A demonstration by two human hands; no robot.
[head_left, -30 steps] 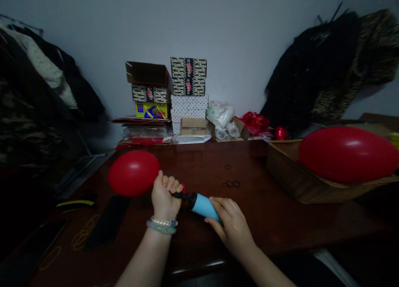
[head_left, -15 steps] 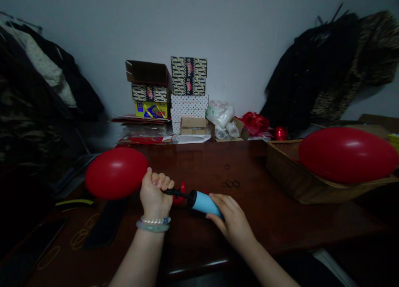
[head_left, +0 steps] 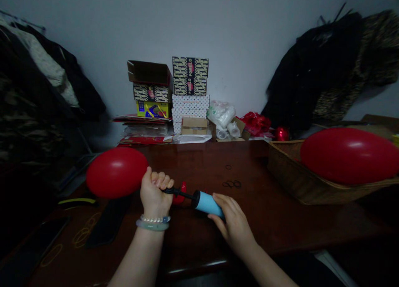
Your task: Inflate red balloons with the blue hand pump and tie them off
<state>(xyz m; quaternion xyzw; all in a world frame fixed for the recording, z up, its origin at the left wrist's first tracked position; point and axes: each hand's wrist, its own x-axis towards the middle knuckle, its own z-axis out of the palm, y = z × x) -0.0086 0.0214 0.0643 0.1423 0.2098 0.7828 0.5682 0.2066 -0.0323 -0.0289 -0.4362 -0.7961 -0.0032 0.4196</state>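
A red balloon (head_left: pixel 117 173), inflated, sits at the left with its right end against my left hand (head_left: pixel 156 193). That hand is closed round the black nozzle end of a hand pump (head_left: pixel 208 204) with a light blue barrel. A black rod shows between the nozzle end and the barrel. My right hand (head_left: pixel 233 221) wraps the barrel's far end, which its fingers partly hide. Behind the black rod lies a small piece of red material (head_left: pixel 180 199) on the table. The balloon's neck is hidden by my left fingers.
A woven basket (head_left: pixel 288 175) at the right holds a large red balloon (head_left: pixel 349 155). Black rings (head_left: pixel 232 184) lie mid-table. Yellow bands (head_left: pixel 81 237) and dark flat objects lie at the left. Stacked boxes (head_left: pixel 190 77) and plastic bags (head_left: pixel 222 114) line the back.
The blue barrel and my right hand have moved slightly right, away from my left hand, and a little more black rod shows. The balloon at my left hand looks about the same.
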